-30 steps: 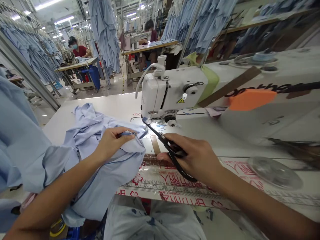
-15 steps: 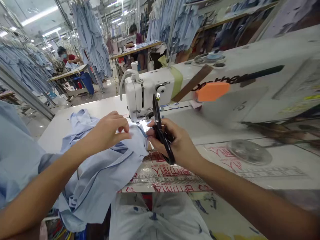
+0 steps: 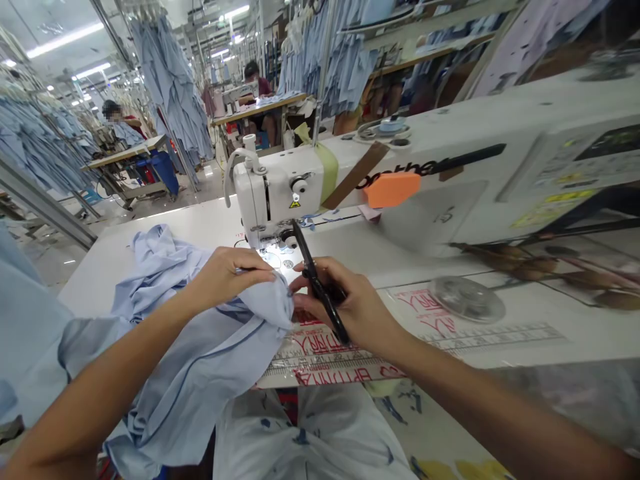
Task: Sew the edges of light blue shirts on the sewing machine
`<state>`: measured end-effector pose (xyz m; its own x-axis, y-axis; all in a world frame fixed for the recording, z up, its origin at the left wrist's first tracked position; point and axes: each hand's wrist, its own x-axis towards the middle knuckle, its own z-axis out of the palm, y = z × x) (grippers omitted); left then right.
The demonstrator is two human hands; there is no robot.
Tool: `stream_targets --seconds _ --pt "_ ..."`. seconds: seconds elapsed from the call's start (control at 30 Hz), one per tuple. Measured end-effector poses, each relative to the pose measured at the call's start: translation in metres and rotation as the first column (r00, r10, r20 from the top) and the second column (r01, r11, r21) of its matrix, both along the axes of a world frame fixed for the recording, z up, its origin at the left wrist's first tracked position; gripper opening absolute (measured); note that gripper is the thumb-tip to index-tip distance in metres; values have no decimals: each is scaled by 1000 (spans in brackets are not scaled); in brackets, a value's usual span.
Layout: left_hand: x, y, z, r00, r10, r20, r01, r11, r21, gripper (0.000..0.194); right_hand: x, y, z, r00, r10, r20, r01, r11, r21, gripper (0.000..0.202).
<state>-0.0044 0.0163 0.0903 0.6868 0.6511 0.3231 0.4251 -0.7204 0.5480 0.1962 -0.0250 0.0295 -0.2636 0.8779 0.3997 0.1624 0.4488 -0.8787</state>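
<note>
Well, left hand (image 3: 235, 277): pinching pale-blue cloth (image 3: 200, 367), left of centre
Right hand (image 3: 355, 300): gripping black scissors (image 3: 317, 283), beside the cloth
Sewing machine (image 3: 450, 127): on the bench (image 3: 200, 217), upper right

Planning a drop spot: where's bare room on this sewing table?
Bare: tabletop left of the machine head, beyond the blue cloth; also the strip below the machine arm, behind the clear disc. Crowded: in front of the machine head, with left hand pinching cloth, right hand holding scissors.

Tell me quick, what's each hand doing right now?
Left hand: closed, pinching the light-blue cloth.
Right hand: holding black scissors, fingertips at the cloth's edge.
</note>
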Motion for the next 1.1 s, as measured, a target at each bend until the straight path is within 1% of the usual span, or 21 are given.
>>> stream_targets --seconds 0.03,0.07,0.13,0.17,0.2,0.23,0.27,0.3,0.33,0.4,0.43,0.47,0.53,0.6,0.67,0.73,0.8,0.87,0.9,0.97,1.1 --pt "1 -3 -1 1000 18 -22 -14 987 157 13 -1 0 1 1000 -16 0 16 1000 4 36" --pt "2 -6 -3 997 40 -60 -18 945 327 15 -3 1 3 999 -36 2 36 999 23 42" --pt "4 -13 -5 987 84 -135 17 787 616 16 -7 1 8 996 -86 10 85 991 101 42" --pt "4 -16 -6 983 100 -155 40 706 707 14 -9 1 11 993 -116 16 113 983 143 38" --pt "5 -19 -7 982 101 -159 57 645 762 11 -10 1 13 989 -144 23 137 974 182 33" --pt "6 -22 -8 985 86 -150 66 617 785 8 -11 1 15 986 -164 31 154 965 213 29" --pt "6 -24 -10 991 62 -122 57 622 781 5 -12 0 17 984 -177 38 164 959 230 26" --pt "6 -25 -11 997 39 -71 28 655 755 2 -12 -1 18 982 -184 42 169 957 237 25" --pt "6 -26 -13 1000 27 -10 -13 712 702 4 -12 -2 18 981 -188 46 172 955 242 24" --pt "6 -24 -16 993 71 95 -110 854 509 12 -11 -4 18 979 -196 56 176 950 260 23" --pt "5 -22 -17 989 112 97 -141 915 379 16 -10 -5 17 978 -200 63 177 947 267 22" --pt "5 -20 -17 990 133 55 -143 959 246 20 -10 -5 16 977 -199 71 173 946 275 23" --pt "3 -17 -15 993 85 -87 -82 996 36 22 -10 -6 14 977 -195 87 162 941 297 24" --pt "3 -15 -13 990 -5 -142 -3 999 -55 23 -10 -4 13 973 -206 103 162 931 326 25" --pt "3 -15 -12 996 -28 -90 17 993 -115 27 -10 -2 13 966 -228 125 170 918 358 23" --pt "3 -15 -14 999 49 9 -45 967 -250 21 -8 1 14 959 -235 159 162 914 372 20" --pt "3 -16 -18 976 188 109 -125 896 -425 20 -2 5 14 948 -216 231 121 923 365 22" --pt "2 -14 -23 925 325 198 -170 818 -549 21 6 7 12 924 -186 335 61 934 352 36" --pt "1 -13 -25 899 367 237 -168 792 -587 22 11 7 9 903 -176 393 31 937 348 43" --pt "-1 -11 -27 864 412 290 -154 764 -626 23 20 8 4 849 -176 498 -11 937 350 53" --pt "-3 -8 -31 824 439 359 -132 765 -631 21 25 7 -4 758 -162 631 -71 942 327 53"
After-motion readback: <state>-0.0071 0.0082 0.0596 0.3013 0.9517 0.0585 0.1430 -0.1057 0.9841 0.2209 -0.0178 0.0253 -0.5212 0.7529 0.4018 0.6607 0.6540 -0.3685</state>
